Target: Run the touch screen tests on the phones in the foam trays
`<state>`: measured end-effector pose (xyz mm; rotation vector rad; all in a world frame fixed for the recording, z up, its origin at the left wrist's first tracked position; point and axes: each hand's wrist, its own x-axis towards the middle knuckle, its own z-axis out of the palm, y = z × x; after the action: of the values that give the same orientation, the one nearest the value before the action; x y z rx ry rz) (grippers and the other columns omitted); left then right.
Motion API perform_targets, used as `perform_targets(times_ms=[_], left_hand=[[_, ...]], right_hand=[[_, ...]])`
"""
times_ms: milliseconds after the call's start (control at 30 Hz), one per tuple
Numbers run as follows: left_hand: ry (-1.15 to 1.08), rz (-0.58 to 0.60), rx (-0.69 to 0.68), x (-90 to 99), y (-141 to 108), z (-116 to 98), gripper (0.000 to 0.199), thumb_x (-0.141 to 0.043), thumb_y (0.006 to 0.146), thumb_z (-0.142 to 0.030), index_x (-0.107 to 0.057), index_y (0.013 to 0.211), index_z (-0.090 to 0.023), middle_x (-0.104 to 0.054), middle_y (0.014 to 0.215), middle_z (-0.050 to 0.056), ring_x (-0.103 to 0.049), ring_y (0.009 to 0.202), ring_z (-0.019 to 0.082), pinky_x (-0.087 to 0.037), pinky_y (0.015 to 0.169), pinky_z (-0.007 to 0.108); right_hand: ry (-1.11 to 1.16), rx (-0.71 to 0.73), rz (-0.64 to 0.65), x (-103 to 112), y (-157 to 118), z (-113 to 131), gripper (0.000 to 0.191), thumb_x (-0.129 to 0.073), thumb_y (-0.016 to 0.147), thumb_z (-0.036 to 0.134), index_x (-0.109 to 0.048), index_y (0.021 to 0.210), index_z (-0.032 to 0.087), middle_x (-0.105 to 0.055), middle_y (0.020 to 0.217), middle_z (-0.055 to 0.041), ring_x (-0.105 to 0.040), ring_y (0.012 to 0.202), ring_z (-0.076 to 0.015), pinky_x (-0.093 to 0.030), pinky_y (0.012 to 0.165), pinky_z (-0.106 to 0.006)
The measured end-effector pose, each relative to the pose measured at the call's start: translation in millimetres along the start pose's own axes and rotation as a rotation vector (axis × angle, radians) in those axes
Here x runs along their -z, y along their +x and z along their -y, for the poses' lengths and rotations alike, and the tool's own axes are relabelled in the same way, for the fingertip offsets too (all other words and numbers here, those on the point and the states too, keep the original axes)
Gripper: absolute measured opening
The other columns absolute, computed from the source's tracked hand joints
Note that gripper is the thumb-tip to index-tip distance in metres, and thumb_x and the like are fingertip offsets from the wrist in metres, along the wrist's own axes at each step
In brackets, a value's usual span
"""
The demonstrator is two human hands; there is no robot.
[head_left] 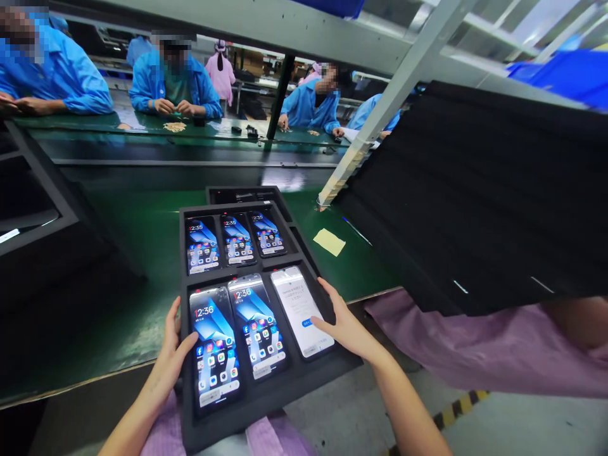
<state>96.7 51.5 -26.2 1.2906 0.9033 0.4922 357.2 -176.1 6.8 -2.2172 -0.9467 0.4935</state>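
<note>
A black foam tray (304,386) holds several smartphones in two rows, tilted toward me over the near table edge. My left hand (171,345) grips its left side, the thumb reaching over the rim by the near-left phone (216,348). On the right side, my right hand (344,323) is closed around the tray, its thumb over the white-screen phone (304,310). Between them lies the middle phone (259,326), its blue home screen lit. The far-row phones, such as the far-left one (203,244), show similar screens. Most fingers are hidden under the tray.
Another black tray (242,190) lies behind mine on the green table (142,234). A yellow paper (329,242) and a pen (357,230) lie to the right, near a large stack of black trays (475,202). More dark trays (61,253) stand left. Co-workers sit across the line.
</note>
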Motion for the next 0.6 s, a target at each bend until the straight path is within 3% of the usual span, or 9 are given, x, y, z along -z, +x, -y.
perform_targets(times_ms=[133, 300, 467, 600], left_hand=[[0.022, -0.009, 0.016, -5.3, -7, -10, 0.088, -0.058, 0.069, -0.056, -0.014, 0.142, -0.031, -0.03, 0.146, 0.004, -0.036, 0.128, 0.03, -0.041, 0.099, 0.039], [0.023, -0.017, -0.024, -9.4, -15, -23, 0.087, -0.055, 0.069, -0.05, -0.013, 0.143, -0.028, -0.018, 0.15, -0.001, -0.021, 0.135, 0.029, -0.023, 0.11, 0.04], [0.012, -0.069, -0.044, -10.4, -9, -35, 0.078, -0.052, 0.072, -0.042, -0.021, 0.141, -0.028, -0.03, 0.146, 0.0, -0.033, 0.13, 0.031, -0.03, 0.107, 0.041], [-0.02, -0.075, -0.04, -10.4, -1, -38, 0.074, -0.051, 0.073, -0.038, -0.022, 0.141, -0.029, -0.032, 0.145, 0.0, -0.036, 0.128, 0.029, -0.032, 0.105, 0.04]], right_hand=[[0.158, -0.016, 0.012, 0, -3, -3, 0.069, -0.046, 0.077, 0.033, -0.016, 0.139, 0.026, -0.023, 0.147, -0.007, -0.021, 0.136, -0.0203, -0.023, 0.109, -0.044], [0.249, 0.014, 0.005, -2, -2, -1, 0.075, -0.048, 0.074, 0.03, -0.012, 0.14, 0.025, -0.023, 0.147, -0.0084, -0.024, 0.134, -0.0195, -0.022, 0.11, -0.043], [0.233, 0.033, 0.009, -4, -4, 12, 0.078, -0.05, 0.075, 0.032, -0.009, 0.141, 0.026, -0.022, 0.147, -0.0079, -0.022, 0.135, -0.0193, -0.021, 0.11, -0.042], [0.046, -0.021, 0.004, -7, -6, 29, 0.086, -0.058, 0.071, 0.039, -0.01, 0.142, 0.028, -0.021, 0.147, -0.0084, -0.02, 0.136, -0.0244, -0.021, 0.109, -0.047]])
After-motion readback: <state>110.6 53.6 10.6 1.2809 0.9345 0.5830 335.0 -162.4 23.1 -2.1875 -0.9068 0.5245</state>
